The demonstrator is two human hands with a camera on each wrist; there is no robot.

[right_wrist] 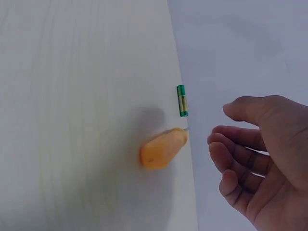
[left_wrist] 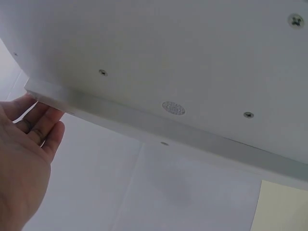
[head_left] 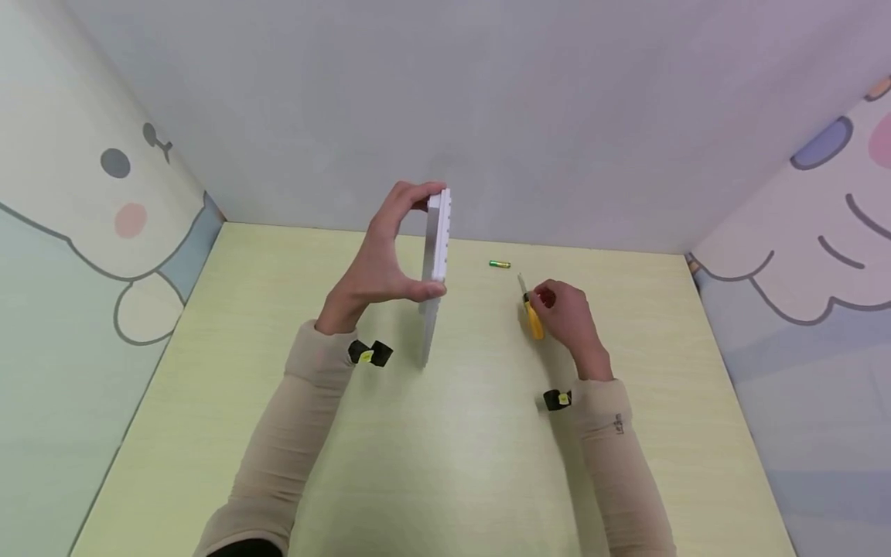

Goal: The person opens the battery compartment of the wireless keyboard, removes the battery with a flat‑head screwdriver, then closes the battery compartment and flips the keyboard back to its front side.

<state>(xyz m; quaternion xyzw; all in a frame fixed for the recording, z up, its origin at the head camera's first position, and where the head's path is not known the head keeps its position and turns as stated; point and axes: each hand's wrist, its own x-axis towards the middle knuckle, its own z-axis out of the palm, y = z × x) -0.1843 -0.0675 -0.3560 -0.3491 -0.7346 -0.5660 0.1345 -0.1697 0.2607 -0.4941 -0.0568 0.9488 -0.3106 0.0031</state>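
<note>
A flat white keyboard (head_left: 435,255) is held up on its edge above the table, its row of raised keys facing right. My left hand (head_left: 379,259) grips it by its edges, thumb near me and fingers at the far end. In the left wrist view, its back (left_wrist: 144,43) shows several small screws and an oval grey pad. My right hand (head_left: 569,313) hovers beside a yellow-handled screwdriver (head_left: 534,321), its fingers loosely curled. A gap shows between those fingers and the screwdriver handle (right_wrist: 163,149) in the right wrist view, and nothing is held.
A small green battery (head_left: 500,264) lies near the far edge of the pale wooden table (head_left: 431,464), just beyond the screwdriver tip. A plain grey wall (head_left: 445,116) stands behind the table. Panels with cartoon figures (head_left: 132,193) flank both sides.
</note>
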